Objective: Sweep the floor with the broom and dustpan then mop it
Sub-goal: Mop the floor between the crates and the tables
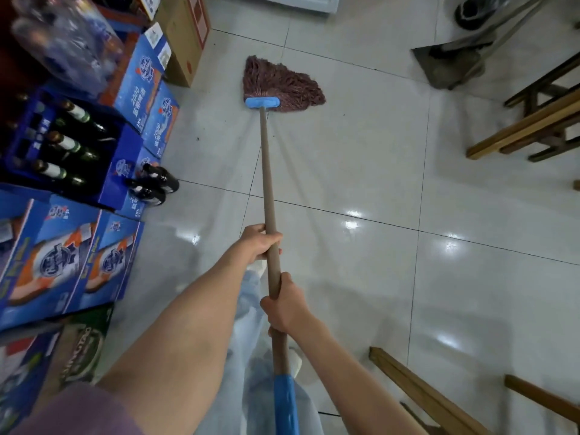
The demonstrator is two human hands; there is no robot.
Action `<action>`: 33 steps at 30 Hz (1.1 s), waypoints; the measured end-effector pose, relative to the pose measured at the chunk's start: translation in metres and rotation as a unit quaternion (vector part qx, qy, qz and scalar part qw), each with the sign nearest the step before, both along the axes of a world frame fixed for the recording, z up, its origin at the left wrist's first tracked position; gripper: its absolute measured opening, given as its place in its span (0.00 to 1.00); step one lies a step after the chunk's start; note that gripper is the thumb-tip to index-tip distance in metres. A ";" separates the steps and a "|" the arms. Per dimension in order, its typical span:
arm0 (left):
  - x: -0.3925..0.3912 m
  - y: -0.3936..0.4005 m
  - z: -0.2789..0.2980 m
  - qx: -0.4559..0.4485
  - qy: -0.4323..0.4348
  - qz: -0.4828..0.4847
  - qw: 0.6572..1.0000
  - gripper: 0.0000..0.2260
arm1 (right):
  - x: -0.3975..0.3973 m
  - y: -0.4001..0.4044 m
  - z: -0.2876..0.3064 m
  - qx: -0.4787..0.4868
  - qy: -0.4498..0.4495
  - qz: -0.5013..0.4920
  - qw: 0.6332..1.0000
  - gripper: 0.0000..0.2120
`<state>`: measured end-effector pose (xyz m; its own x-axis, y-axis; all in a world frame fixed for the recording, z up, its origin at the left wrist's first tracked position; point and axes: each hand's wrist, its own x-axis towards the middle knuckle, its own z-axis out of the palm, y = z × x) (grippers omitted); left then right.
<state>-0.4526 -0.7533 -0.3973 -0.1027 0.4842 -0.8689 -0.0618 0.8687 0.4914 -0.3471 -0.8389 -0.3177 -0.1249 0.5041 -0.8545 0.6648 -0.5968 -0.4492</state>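
Now, left: beer cartons (62, 262) hem the tiled floor (408, 183) | centre: your left hand (259, 241) grips the mop handle (266, 171) forward for reach, mop head (281, 84) spread flat ahead | your right hand (287, 306) grips lower, steering.

The mop handle (270, 196) runs off the bottom edge; the dustpan (448, 65), upper right, is blurred, and box stacks (53, 259) are cropped left.
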 end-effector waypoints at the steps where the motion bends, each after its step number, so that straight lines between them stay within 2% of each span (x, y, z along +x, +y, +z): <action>1: 0.004 -0.015 0.000 -0.001 -0.004 0.005 1.000 0.10 | 0.006 -0.013 0.002 0.003 0.001 0.005 1.000 0.12; 8: 0.032 -0.102 0.003 -0.017 -0.013 0.033 0.999 0.07 | 0.037 -0.095 0.005 -0.009 -0.033 0.065 0.997 0.11; 12: 0.031 -0.121 0.004 -0.026 -0.013 0.046 0.999 0.07 | 0.037 -0.113 0.009 -0.014 -0.045 0.074 0.996 0.11; 19: 0.014 -0.070 0.013 -0.020 -0.005 0.028 0.999 0.06 | 0.024 -0.066 0.014 0.029 -0.011 0.018 0.999 0.08; 24: -0.039 -0.022 0.013 -0.013 0.022 -0.009 1.000 0.04 | -0.032 -0.024 0.015 0.032 -0.002 -0.004 0.999 0.06; 33: -0.112 0.071 0.016 -0.008 0.036 -0.053 0.998 0.03 | -0.110 0.065 0.015 0.012 0.005 -0.037 0.999 0.08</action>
<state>-0.5650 -0.6823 -0.3814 -0.1143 0.4826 -0.8684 0.0662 0.8759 0.4780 -0.4569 -0.7738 -0.3024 -0.0945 0.5324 -0.8412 0.6151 -0.6331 -0.4699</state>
